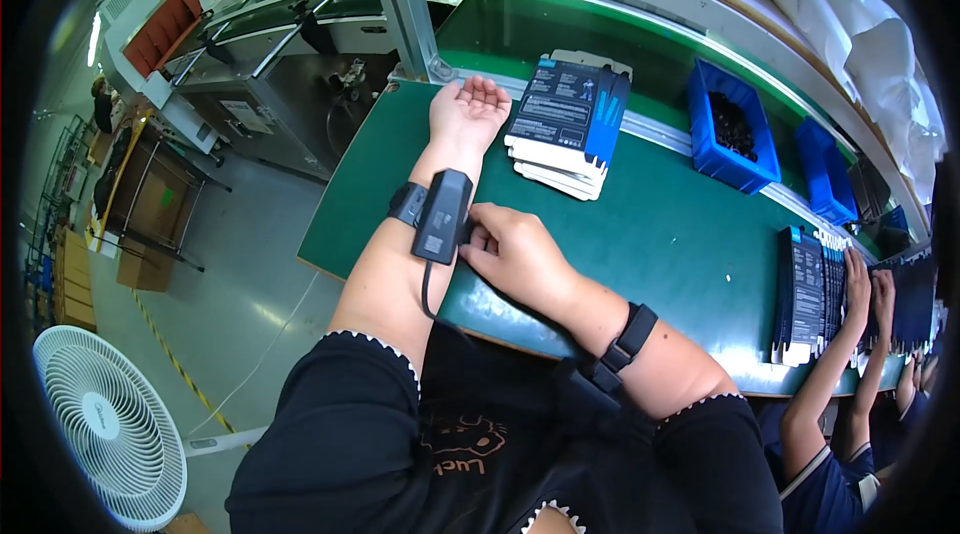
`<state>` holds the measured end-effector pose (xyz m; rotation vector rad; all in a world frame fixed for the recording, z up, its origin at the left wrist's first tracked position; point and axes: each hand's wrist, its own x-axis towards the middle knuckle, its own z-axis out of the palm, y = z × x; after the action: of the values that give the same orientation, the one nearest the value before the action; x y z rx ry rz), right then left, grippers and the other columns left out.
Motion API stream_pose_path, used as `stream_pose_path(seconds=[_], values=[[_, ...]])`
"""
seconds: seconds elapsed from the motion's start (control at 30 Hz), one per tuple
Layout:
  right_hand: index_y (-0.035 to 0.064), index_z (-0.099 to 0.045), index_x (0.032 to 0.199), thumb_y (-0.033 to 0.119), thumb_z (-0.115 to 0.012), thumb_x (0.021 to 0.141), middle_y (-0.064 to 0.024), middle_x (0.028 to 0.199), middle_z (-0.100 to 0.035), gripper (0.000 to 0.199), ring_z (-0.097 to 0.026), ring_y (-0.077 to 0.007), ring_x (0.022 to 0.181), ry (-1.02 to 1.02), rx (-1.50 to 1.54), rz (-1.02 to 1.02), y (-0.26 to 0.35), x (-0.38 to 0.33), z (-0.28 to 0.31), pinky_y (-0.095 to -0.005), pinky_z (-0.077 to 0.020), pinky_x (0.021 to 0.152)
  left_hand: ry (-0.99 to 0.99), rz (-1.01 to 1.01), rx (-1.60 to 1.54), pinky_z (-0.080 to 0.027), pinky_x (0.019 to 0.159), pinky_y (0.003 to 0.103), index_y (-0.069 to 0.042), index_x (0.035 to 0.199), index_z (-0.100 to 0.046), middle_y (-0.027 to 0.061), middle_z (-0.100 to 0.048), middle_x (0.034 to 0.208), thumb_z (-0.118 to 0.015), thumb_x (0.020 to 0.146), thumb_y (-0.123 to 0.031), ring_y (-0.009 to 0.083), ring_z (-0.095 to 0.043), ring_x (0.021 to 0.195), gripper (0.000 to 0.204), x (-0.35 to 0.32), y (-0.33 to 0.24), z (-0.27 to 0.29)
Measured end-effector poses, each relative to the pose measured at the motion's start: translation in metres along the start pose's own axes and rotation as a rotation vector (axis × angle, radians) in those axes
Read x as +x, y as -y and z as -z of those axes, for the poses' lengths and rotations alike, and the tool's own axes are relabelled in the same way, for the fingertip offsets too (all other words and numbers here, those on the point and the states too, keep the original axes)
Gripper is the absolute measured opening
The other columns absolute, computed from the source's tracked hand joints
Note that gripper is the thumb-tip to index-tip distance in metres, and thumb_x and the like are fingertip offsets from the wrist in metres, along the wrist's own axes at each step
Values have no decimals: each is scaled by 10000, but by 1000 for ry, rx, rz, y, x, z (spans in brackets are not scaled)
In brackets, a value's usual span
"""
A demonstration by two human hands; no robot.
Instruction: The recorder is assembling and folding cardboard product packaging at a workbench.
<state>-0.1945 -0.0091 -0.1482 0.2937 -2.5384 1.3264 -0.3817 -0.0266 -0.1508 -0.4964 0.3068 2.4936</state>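
Observation:
My left hand [470, 114] lies palm up over the green table, its fingers loosely curled and holding nothing. A black box-shaped device [443, 219] is fastened to my left forearm by a black strap [407, 204], and a black cable [427, 289] runs down from it. My right hand [520, 256] is closed at the device's right side, thumb and fingers against its edge. Another black strap [630, 334] circles my right wrist. Just right of my left hand is a stack of flat printed cartons [555, 109], black and blue with white edges.
Blue bins [735, 129] stand along the back right of the green table [660, 244]; one holds small dark parts. Farther right, a co-worker's hands [857, 284] touch a row of dark cartons [800, 284]. A metal post [402, 9] rises behind; a white fan [108, 424] stands left.

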Motion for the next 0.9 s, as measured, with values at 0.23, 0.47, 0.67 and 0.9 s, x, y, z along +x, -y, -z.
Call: stream_pose_path(seconds=[0.23,0.47,0.67,0.9], values=[[7,-458,829,36,-601,704,-65,702,-490,193,-482,-153,516,-124,380,-182,6,0,6,-271,-426,498,383,70,-159,-387,804,404,11,911,-486,117,-503,870,-337,925,-407,243,-489,825,444,12,-11,6],[24,-518,771,296,-725,729,-78,657,-502,344,-512,-195,554,2,188,24,5,3,3,-307,-421,502,240,53,-150,-393,797,401,-34,933,-480,77,-494,871,-374,912,-420,206,-483,816,401,17,-6,1],[27,-532,672,329,-726,717,-93,624,-519,362,-527,-266,561,33,89,120,13,3,7,-353,-428,511,237,10,-111,-404,771,402,0,913,-475,100,-490,859,-350,921,-420,225,-489,807,439,18,-5,3],[2,-589,715,228,-631,827,-122,621,-536,255,-517,-270,552,-73,28,162,16,4,-8,-346,-425,533,110,-175,45,-410,730,371,-49,913,-473,57,-499,832,-395,891,-483,183,-490,742,441,10,8,-1]])
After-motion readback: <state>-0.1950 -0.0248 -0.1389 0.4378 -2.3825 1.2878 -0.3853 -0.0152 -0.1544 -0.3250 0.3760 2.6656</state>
